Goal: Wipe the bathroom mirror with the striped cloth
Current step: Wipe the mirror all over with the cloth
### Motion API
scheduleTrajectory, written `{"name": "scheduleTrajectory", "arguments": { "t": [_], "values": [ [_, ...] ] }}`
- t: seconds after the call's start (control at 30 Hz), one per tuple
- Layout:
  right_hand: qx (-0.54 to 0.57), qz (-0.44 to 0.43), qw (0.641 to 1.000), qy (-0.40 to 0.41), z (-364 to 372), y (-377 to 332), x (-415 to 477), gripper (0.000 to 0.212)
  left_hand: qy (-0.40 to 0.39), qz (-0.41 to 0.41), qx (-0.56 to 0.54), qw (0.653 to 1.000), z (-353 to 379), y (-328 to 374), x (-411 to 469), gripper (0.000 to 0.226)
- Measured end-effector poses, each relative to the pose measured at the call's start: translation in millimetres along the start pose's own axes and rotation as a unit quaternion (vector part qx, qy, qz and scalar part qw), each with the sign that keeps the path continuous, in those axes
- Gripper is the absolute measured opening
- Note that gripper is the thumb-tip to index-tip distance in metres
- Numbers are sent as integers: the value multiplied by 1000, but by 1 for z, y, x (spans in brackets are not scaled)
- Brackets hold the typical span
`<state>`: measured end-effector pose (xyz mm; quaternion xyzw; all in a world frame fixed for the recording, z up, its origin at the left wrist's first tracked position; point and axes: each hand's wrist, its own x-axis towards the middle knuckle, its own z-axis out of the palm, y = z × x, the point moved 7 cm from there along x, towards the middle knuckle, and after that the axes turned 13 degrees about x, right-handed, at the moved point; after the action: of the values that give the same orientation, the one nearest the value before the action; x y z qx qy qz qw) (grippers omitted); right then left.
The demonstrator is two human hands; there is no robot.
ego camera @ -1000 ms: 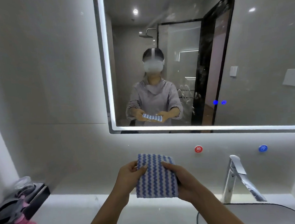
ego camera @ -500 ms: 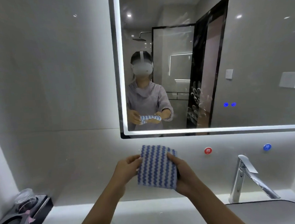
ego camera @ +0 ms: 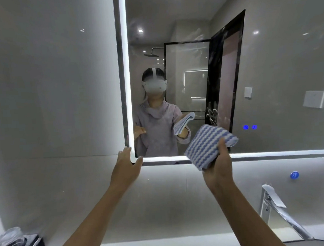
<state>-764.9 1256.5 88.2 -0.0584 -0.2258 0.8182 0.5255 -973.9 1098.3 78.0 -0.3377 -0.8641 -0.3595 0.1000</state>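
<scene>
While left hand [ego camera: 126, 168] fingers [ego camera: 124, 152] spread at mirror [ego camera: 266, 71] corner, right hand [ego camera: 218, 168] pinches striped cloth [ego camera: 207, 144].

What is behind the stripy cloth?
Behind the striped cloth in the right hand is the mirror's lit bottom edge; that stretch of edge is covered.

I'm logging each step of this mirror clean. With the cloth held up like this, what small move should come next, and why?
Probably press the striped cloth flat against the mirror and begin a stroke. The right hand holds the folded cloth raised before the lower glass, seemingly not yet touching, and smudges show on the glass just above it. The left hand rests at the mirror's lower left corner.
</scene>
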Motion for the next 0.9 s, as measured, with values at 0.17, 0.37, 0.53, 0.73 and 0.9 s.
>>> {"name": "scheduleTrajectory", "arguments": {
  "t": [0.17, 0.37, 0.53, 0.73, 0.9],
  "values": [
    [-69, -174, 982, -8, 6, -41, 22, 47, 41, 48, 99, 993, 2, 8, 32, 73],
    [-169, -293, 940, -36, 11, -50, 45, 53, 110, 138, 249, 952, 13, 24, 61, 88],
    [-176, -303, 935, -55, 16, -39, 66, 52, 125, 181, 280, 934, 24, 26, 81, 94],
    [-219, -315, 919, -90, 33, -15, 94, 32, 147, 209, 287, 923, 37, 20, 91, 95],
    [-286, -281, 905, -143, 43, 25, 109, 41, 172, 224, 319, 905, 45, 9, 100, 93]
  ]
}}
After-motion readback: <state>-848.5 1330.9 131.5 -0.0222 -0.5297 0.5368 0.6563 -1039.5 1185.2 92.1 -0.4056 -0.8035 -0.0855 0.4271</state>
